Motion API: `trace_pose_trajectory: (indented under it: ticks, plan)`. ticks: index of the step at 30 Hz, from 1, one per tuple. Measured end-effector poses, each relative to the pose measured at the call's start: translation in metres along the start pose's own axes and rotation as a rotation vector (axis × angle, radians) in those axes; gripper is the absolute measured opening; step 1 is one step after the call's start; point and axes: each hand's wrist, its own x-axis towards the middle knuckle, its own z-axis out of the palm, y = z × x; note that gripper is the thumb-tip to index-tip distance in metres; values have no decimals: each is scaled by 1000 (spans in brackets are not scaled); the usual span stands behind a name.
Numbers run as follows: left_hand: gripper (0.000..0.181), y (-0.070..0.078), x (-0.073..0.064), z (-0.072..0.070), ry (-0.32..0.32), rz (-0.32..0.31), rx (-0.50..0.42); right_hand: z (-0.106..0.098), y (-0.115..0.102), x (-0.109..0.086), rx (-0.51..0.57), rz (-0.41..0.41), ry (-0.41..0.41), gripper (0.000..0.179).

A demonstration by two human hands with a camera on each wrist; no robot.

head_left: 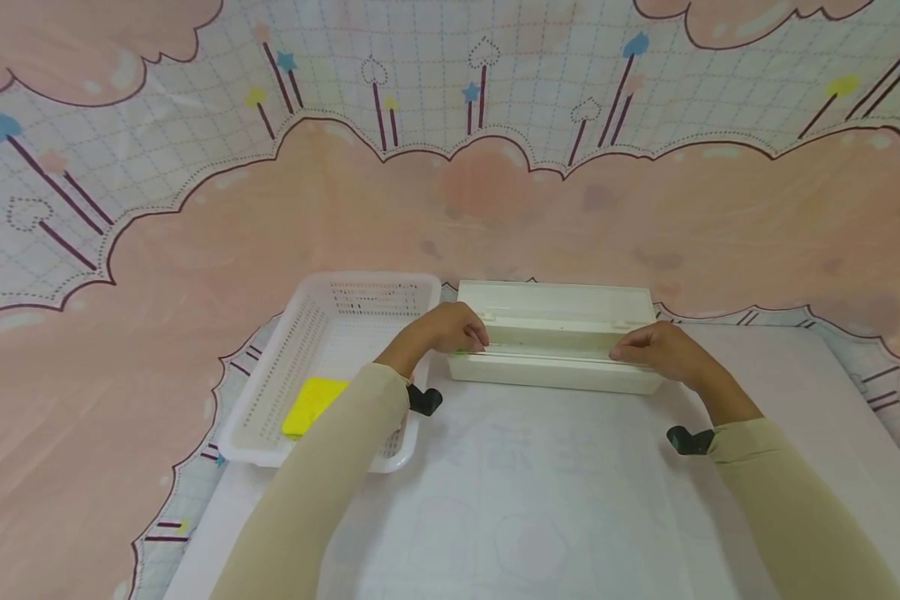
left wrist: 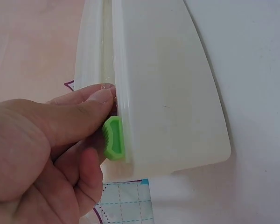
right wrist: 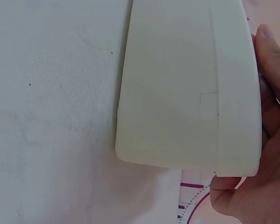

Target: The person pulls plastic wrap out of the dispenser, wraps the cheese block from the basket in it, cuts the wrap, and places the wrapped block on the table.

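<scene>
A long off-white cling film dispenser (head_left: 555, 373) stands on the white table with its lid (head_left: 555, 298) tipped back. At its left end my left hand (head_left: 457, 327) pinches what looks like clear cling film (left wrist: 107, 85) between thumb and index finger, just inside the front rim. A green slide cutter (left wrist: 114, 138) sits on that rim, right beside the fingers. My right hand (head_left: 656, 350) grips the dispenser's right end, its fingertips at the front rim in the head view. In the right wrist view, the dispenser's wall partly hides those fingers.
A white plastic basket (head_left: 262, 408) with slotted sides stands left of the dispenser, partly under my left forearm. Inside it lies a folded yellow cloth (head_left: 311, 404). A patterned pink cloth (head_left: 390, 225) hangs behind the white tabletop (head_left: 525, 492).
</scene>
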Motion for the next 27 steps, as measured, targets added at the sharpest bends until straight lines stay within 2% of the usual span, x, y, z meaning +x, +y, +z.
trace_pose_trajectory:
  ticks: [5,12,19,23,27]
  plan:
    - [17,-2,0,-2,29,4,-9,0,-1,1,29,19,12,32]
    - [20,-4,0,-3,52,-15,-107,-1,-4,1,76,47,26,38]
    - [17,-6,0,-1,127,-16,-220,-2,-2,1,96,76,59,45]
    - [17,-5,-3,-2,139,-4,-225,-2,-3,0,107,71,75,46]
    - [18,-1,-8,-7,170,27,-188,-4,-5,-3,115,53,117,44]
